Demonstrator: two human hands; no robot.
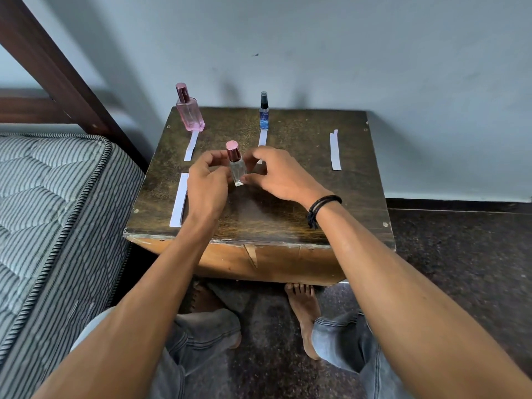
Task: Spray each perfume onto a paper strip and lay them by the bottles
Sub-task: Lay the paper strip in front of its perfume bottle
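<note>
Head view: clear bottle (pixel 236 170) with pink cap (pixel 232 149), mid-counter (pixel 302 220), pinched by right hand (pixel 277 175) at base; left hand (pixel 205 182) curled alongside, contact unclear. Still capped. Risks: slip from light pinch; spray drifting onto strip (pixel 179 200) at left edge or strips beside pink bottle (pixel 190 113) and blue bottle (pixel 263 115).

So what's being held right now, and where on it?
The small clear perfume bottle with the pink cap, held by its glass body: left hand on its left side, right hand on its right and lower edge. The cap is untouched.
</note>
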